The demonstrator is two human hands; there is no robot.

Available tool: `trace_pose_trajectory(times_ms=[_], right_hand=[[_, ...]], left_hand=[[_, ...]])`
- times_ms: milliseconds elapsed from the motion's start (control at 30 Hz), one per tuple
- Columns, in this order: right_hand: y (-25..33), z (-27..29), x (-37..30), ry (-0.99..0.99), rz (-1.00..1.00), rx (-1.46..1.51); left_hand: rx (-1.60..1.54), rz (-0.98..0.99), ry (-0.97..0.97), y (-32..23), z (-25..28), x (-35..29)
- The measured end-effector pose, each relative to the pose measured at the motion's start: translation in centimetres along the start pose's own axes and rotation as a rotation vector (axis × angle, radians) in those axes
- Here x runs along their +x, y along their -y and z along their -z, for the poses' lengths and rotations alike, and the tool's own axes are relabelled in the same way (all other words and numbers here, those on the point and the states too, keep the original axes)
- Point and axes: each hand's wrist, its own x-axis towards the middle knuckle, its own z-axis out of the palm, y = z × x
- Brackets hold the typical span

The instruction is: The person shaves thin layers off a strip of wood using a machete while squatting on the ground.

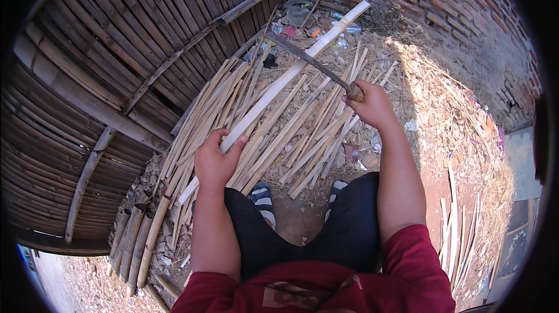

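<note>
My left hand (pixel 218 157) is closed around a long pale bamboo strip (pixel 269 93), which slants up and away to the far right. The strip's near end passes behind my left wrist. In my right hand (pixel 372 103) is the wooden handle of a machete (pixel 317 64), the fingers wrapped round it. Its long dark blade points to the far left and lies across the strip's farther half. Whether the edge bites into the bamboo I cannot tell. Beneath both, many split bamboo strips (pixel 285 132) lie in a loose pile on the ground before my feet.
A woven bamboo wall (pixel 134 27) rises on the left, a brick wall (pixel 448 4) at the back right. Whole bamboo poles (pixel 138 243) lie at the lower left. Litter (pixel 297 19) is scattered at the back; more thin strips (pixel 457 231) lie at the right on straw-covered ground.
</note>
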Motion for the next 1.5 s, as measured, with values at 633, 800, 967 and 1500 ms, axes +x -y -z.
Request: trace_pose_trajectory(times_ms=[633, 800, 967, 1500], right_hand=[[-1.0, -0.3, 0.2, 0.006, 0.039, 0.033], [-0.3, 0.1, 0.0, 0.058, 0.05, 0.079], [1.3, -0.8, -0.3, 0.22, 0.201, 0.011], [-0.8, -0.2, 0.1, 0.103, 0.102, 0.048]], left_hand=[[-0.006, -0.007, 0.0, 0.2, 0.0, 0.0], [0.006, -0.011, -0.004, 0.0, 0.1, 0.0], [0.013, -0.01, -0.015, 0.3, 0.0, -0.1], [0.023, -0.007, 0.0, -0.1, 0.0, -0.1]])
